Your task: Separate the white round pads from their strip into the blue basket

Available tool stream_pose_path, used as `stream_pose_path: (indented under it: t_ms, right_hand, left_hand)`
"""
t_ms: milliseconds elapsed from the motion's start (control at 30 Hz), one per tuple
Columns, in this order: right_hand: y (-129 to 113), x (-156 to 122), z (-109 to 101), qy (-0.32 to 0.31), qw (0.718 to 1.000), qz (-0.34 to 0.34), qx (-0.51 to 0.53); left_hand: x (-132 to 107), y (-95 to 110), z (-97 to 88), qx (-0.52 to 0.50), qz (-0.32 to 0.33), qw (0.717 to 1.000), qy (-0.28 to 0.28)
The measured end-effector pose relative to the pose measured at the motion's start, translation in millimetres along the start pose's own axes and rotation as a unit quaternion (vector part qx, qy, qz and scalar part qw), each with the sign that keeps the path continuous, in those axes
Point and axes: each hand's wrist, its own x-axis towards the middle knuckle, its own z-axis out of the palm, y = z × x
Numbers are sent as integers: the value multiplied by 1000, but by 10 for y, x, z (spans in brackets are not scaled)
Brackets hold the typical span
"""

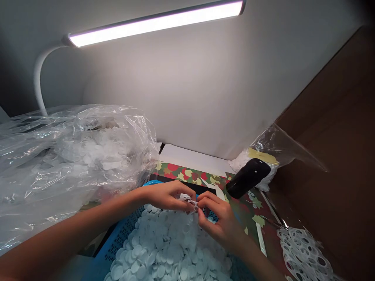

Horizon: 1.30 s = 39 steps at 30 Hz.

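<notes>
My left hand is closed around a small white plastic piece with ring-like openings, above the basket. Close beside it, my right hand pinches at the right end of the same piece, thumb and fingertips pressed together. Exactly what lies between the right fingertips is too small to make out. Below both hands, a heap of round white discs fills a blue perforated basket. Part of the basket's far rim is hidden behind my hands.
At left lies a large clear plastic bag of white pieces. A black cylindrical object stands tilted at right, before another clear bag. White ring-shaped frames are piled at lower right beside a brown panel. A lit lamp hangs above.
</notes>
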Motion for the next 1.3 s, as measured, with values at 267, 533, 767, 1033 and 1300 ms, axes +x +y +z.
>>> stream_pose_path:
  t_ms: [267, 533, 767, 1033, 1300]
  right_hand:
    - [7, 24, -113, 8, 997, 21, 71]
    - [-4, 2, -168, -37, 982, 4, 186]
    - [1, 35, -144, -5, 999, 7, 54]
    - [30, 24, -82, 31, 999, 17, 9]
    - [22, 17, -99, -37, 999, 22, 32]
  left_hand:
    - [-6, 106, -37, -112, -22, 993, -13]
    - [23, 47, -50, -194, 1, 981, 22]
    - [16, 79, -43, -196, -3, 980, 22]
    - [-1, 88, -33, -155, -3, 987, 32]
    - [0, 57, -25, -134, -4, 991, 23]
